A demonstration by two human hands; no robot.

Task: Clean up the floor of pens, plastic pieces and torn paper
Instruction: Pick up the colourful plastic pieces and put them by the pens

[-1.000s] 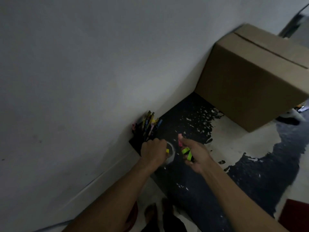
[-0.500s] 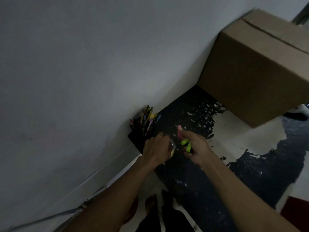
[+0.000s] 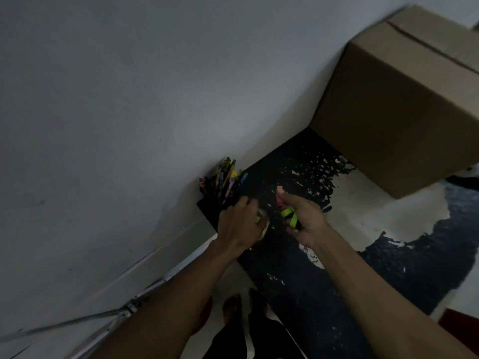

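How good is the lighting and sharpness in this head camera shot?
Head view: dim overall, the pens barely stand out against the black holder; the cardboard box smears at its top edge from motion blur; wide-angle tilt slants the wall; only the neon green pieces read clearly.

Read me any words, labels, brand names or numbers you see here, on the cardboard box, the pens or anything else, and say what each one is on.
No readable text anywhere in this dim, blurred view.
Brown cardboard box: plain faces, no print visible.
Coloured pens in the black holder: too small and dark to read any markings.
Green and pink plastic pieces held in the right hand: no lettering visible.
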